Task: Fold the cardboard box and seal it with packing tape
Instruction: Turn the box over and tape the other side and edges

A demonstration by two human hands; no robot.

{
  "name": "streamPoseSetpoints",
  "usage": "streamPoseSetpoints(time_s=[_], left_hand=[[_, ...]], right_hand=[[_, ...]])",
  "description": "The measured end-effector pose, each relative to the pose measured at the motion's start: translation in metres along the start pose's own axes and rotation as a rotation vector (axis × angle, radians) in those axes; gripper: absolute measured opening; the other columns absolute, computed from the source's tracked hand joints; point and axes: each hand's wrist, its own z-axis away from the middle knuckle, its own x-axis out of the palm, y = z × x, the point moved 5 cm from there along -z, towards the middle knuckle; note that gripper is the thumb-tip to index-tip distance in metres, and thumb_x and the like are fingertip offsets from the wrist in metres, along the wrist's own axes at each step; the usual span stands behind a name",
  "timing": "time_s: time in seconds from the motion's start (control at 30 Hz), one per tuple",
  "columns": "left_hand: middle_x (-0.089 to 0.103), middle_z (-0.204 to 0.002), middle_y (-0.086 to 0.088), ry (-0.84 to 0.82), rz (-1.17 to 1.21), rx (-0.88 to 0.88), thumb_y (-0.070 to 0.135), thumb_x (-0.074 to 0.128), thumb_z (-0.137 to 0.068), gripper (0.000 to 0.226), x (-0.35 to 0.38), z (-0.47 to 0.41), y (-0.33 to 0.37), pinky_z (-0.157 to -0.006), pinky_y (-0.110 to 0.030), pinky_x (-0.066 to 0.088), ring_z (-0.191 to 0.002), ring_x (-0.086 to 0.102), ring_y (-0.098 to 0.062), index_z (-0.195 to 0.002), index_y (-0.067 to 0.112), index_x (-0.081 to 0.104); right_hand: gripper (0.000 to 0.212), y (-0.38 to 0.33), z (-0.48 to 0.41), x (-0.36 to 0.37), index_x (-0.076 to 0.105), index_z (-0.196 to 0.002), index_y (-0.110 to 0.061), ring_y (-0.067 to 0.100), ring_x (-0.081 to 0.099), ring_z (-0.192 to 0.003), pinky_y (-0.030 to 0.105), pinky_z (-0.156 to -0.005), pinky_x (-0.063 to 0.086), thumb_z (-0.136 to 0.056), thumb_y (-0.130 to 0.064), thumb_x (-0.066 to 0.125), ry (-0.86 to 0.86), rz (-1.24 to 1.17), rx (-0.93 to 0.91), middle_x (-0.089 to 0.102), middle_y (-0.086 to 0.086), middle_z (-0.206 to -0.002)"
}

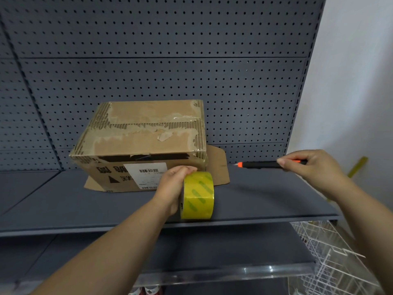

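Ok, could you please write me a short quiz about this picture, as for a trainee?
1. True or false: the left hand holds the yellow tape roll.
2. The cardboard box stands: A) on the floor; B) on the grey shelf; C) in a wire basket.
3. Which tool does the right hand grip?
Key: 1 true; 2 B; 3 the black and orange knife.

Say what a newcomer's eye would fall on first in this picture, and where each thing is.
The bright yellow tape stands out first, held by the left hand at the centre, over the grey shelf. Behind it sits the worn box, top flaps shut, white label facing the camera. To the right, the right hand holds a black and orange cutter, tip toward the box.
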Motion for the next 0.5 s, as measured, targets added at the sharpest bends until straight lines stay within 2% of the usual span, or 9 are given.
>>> streamPoseSetpoints(time_s=[0.07, 0.13, 0.2, 0.3, 0.33, 0.4, 0.47, 0.5], left_hand=[[0.067, -0.084, -0.005, -0.007, 0.031, -0.005, 0.013, 0.054, -0.088, 0.014, 0.002, -0.001, 0.003, -0.068, -0.030, 0.050, -0.078, 0.063, -0.022, -0.084, 0.013, 0.068], [0.066, -0.081, -0.004, -0.010, 0.050, -0.003, 0.012, 0.052, -0.089, 0.016, 0.005, -0.001, 0.006, -0.068, -0.031, 0.050, -0.076, 0.062, -0.022, -0.083, 0.013, 0.067], [0.065, -0.080, -0.005, -0.009, 0.085, -0.014, 0.012, 0.051, -0.089, 0.017, 0.007, -0.001, 0.008, -0.068, -0.032, 0.049, -0.075, 0.061, -0.023, -0.081, 0.013, 0.066], [0.064, -0.077, -0.006, 0.002, 0.118, -0.040, 0.013, 0.053, -0.087, 0.017, 0.008, 0.000, 0.009, -0.070, -0.035, 0.049, -0.075, 0.060, -0.026, -0.077, 0.015, 0.067], [0.065, -0.077, -0.006, 0.003, 0.121, -0.050, 0.014, 0.054, -0.087, 0.017, 0.008, 0.000, 0.009, -0.073, -0.037, 0.049, -0.076, 0.060, -0.027, -0.076, 0.016, 0.067], [0.065, -0.080, -0.006, -0.006, 0.118, -0.059, 0.016, 0.056, -0.086, 0.016, 0.007, 0.000, 0.010, -0.079, -0.041, 0.048, -0.080, 0.060, -0.027, -0.076, 0.017, 0.068], [0.065, -0.080, -0.005, -0.019, 0.109, -0.046, 0.016, 0.055, -0.087, 0.016, 0.004, 0.001, 0.012, -0.077, -0.038, 0.047, -0.079, 0.060, -0.026, -0.077, 0.017, 0.068], [0.064, -0.079, -0.005, -0.027, 0.108, -0.037, 0.015, 0.054, -0.087, 0.016, 0.003, 0.001, 0.014, -0.074, -0.036, 0.047, -0.077, 0.060, -0.025, -0.077, 0.016, 0.067]], right_hand=[[0.012, 0.010, -0.003, 0.000, 0.069, -0.073, -0.025, 0.014, 0.057, -0.068, 0.020, -0.060, 0.040, -0.082, -0.033, 0.067, 0.104, -0.009, 0.058, 0.070, -0.001, -0.075], [0.020, 0.022, -0.008, 0.019, 0.065, -0.082, -0.019, 0.020, 0.054, -0.075, 0.028, -0.061, 0.037, -0.086, -0.038, 0.062, 0.134, 0.070, 0.125, 0.064, 0.004, -0.081], [0.029, 0.038, -0.012, 0.049, 0.062, -0.094, -0.013, 0.022, 0.051, -0.081, 0.029, -0.065, 0.035, -0.088, -0.040, 0.058, 0.117, 0.135, 0.236, 0.061, 0.006, -0.089], [0.042, 0.061, -0.017, 0.094, 0.056, -0.115, -0.001, 0.028, 0.052, -0.084, 0.030, -0.061, 0.035, -0.092, -0.035, 0.054, 0.065, 0.143, 0.380, 0.061, 0.017, -0.102], [0.043, 0.067, -0.017, 0.106, 0.053, -0.121, 0.000, 0.032, 0.054, -0.089, 0.031, -0.065, 0.038, -0.093, -0.033, 0.052, 0.038, 0.137, 0.421, 0.058, 0.021, -0.112], [0.048, 0.077, -0.018, 0.126, 0.044, -0.131, -0.001, 0.038, 0.051, -0.110, 0.036, -0.086, 0.041, -0.095, -0.033, 0.047, -0.058, 0.208, 0.493, 0.046, 0.024, -0.131], [0.052, 0.069, -0.022, 0.133, 0.040, -0.136, -0.004, 0.035, 0.042, -0.126, 0.041, -0.105, 0.033, -0.096, -0.039, 0.041, -0.113, 0.401, 0.414, 0.041, 0.019, -0.140], [0.052, 0.055, -0.026, 0.132, 0.039, -0.138, -0.007, 0.031, 0.038, -0.131, 0.040, -0.110, 0.026, -0.097, -0.038, 0.040, -0.069, 0.410, 0.298, 0.041, 0.016, -0.143]])
